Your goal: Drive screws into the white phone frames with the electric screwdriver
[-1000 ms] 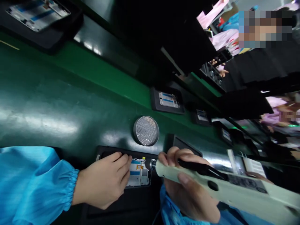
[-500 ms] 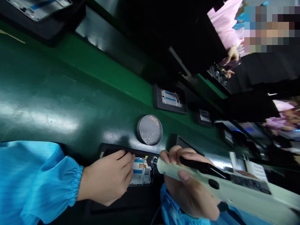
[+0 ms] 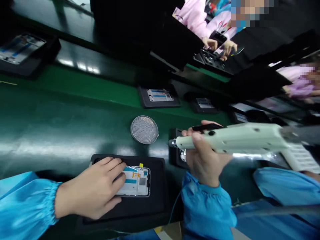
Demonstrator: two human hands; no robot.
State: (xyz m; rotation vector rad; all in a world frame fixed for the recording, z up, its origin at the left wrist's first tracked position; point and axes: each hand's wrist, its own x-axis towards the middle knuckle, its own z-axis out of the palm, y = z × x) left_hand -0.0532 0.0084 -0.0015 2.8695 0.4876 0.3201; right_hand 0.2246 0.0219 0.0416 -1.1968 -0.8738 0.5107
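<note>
My left hand lies flat with fingers stretched over the left part of a white phone frame, which sits in a black tray near the front edge. My right hand is wrapped round a pale green electric screwdriver, held level above the belt with its metal tip pointing left, clear of the phone frame. A round perforated metal dish stands on the green belt between the tray and the screwdriver tip.
More black trays with phone frames ride on the green conveyor, one at far left. Another black fixture sits under the screwdriver. Other people in pink coats work across the line.
The screwdriver has lifted off the phone frame and swung up and to the right, now level. My left hand stays on the frame. The view has shifted, showing more of the tray.
</note>
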